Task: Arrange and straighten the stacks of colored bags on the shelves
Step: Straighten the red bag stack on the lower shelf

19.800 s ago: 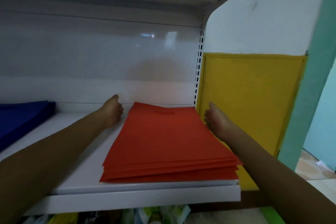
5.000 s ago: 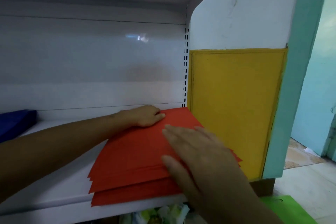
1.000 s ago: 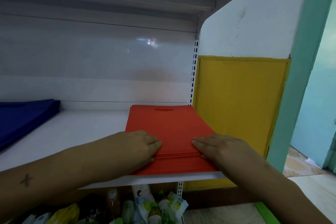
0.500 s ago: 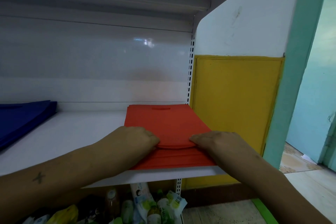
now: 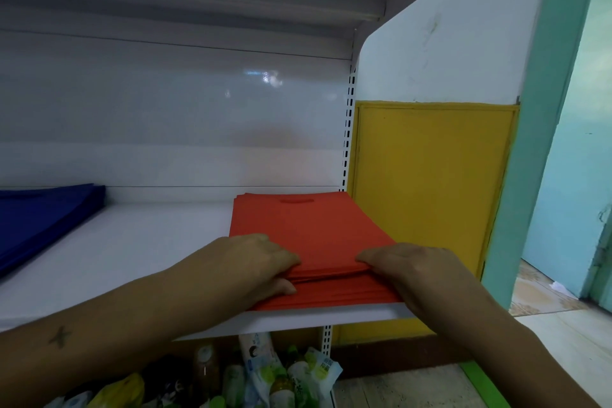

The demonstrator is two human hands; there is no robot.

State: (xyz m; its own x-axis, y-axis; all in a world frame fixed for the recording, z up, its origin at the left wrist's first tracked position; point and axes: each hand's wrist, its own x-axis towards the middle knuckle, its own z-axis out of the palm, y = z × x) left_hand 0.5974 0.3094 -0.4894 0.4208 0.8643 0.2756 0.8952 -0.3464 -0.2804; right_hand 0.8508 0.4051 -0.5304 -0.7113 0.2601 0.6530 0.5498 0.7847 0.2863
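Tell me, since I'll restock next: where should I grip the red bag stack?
Probably the red bag stack's near edge, from the front: it lies flat, its right side is close to the yellow panel, and both hands already pinch there.

Head view, close, downward onto shelf [image 5: 132,258]

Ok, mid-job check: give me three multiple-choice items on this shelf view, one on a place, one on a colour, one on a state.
1. Where does the red bag stack lie on the shelf?
A. right end, beside the yellow panel
B. left end
C. on the floor

2. What colour is the stack at the left edge?
A. green
B. blue
C. yellow

3. What are the left hand and right hand doing?
A. hanging idle
B. gripping the red stack's near edge
C. holding a bottle

Answers: 1 A, it lies next to the panel; 2 B, dark blue bags; 3 B, thumbs above and fingers under the top layers.
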